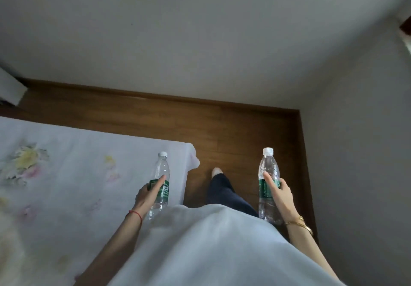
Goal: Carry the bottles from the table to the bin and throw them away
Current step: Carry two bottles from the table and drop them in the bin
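1. Clear plastic, white cap, green label: that's the left water bottle (pixel 160 183), gripped in the left hand (pixel 148 193) at about eight o'clock in the view.
2. The left hand is wrapped around the label band, index finger (pixel 158 184) stretched straight up the bottle's side, the other fingers curled behind it.
3. This bottle is upright, cap pointing to twelve o'clock, over the edge of the white floral-printed cloth (pixel 66 163).
4. Over at four o'clock, the right hand (pixel 280 193) clasps a second clear plastic bottle with a white cap and green label (pixel 268 174).
5. Same grip here: index finger (pixel 270 180) laid along the bottle, thumb on the far side of the label, palm closed around it.
6. That right-hand bottle hangs upright over the brown wooden floor (pixel 233 125), well apart from the other.
7. A red string bracelet (pixel 135 215) sits on the left wrist, a gold bangle (pixel 299 223) on the right.
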`<act>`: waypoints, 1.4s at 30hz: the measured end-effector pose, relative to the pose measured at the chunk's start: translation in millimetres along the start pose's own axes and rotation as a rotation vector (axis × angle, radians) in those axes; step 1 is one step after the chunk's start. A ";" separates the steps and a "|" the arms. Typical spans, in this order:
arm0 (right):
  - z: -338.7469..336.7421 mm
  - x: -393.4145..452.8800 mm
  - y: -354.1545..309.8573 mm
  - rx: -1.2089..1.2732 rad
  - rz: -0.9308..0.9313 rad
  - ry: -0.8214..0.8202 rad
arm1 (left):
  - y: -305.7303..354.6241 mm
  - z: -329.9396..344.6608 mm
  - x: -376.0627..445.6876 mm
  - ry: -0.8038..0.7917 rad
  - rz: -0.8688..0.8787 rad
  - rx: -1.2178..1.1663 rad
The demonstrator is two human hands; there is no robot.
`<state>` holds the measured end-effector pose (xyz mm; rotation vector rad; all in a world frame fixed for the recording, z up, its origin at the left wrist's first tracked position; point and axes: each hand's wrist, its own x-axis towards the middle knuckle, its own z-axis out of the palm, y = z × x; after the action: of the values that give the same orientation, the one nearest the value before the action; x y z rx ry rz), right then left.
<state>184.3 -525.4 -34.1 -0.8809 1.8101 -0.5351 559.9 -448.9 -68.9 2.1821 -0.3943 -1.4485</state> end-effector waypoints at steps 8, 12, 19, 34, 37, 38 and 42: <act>32.4 151.4 -194.1 -0.223 -0.089 -0.284 | 156.5 9.1 65.0 0.152 0.021 -0.167; 83.2 212.6 -243.3 -0.344 -0.064 -0.383 | 202.5 -5.7 105.6 0.203 -0.028 -0.306; 205.1 310.5 -373.6 -0.523 -0.135 -0.479 | 264.7 -52.1 200.8 0.310 -0.063 -0.408; 585.7 351.4 -633.0 -0.883 -0.529 -0.807 | 324.0 -255.9 323.4 0.597 -0.350 -0.824; 670.3 353.0 -658.4 -0.959 -0.586 -0.884 | 329.0 -289.6 351.3 0.662 -0.426 -0.972; 700.8 352.4 -668.5 -0.970 -0.595 -0.904 | 331.1 -305.1 362.3 0.679 -0.441 -1.003; 826.4 331.3 -724.3 -0.986 -0.607 -0.999 | 343.7 -395.8 394.1 0.769 -0.472 -1.018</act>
<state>1104.5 -1211.2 -47.2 -1.9400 0.7608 0.4907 1088.9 -836.5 -62.5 1.7561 0.9625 -0.6025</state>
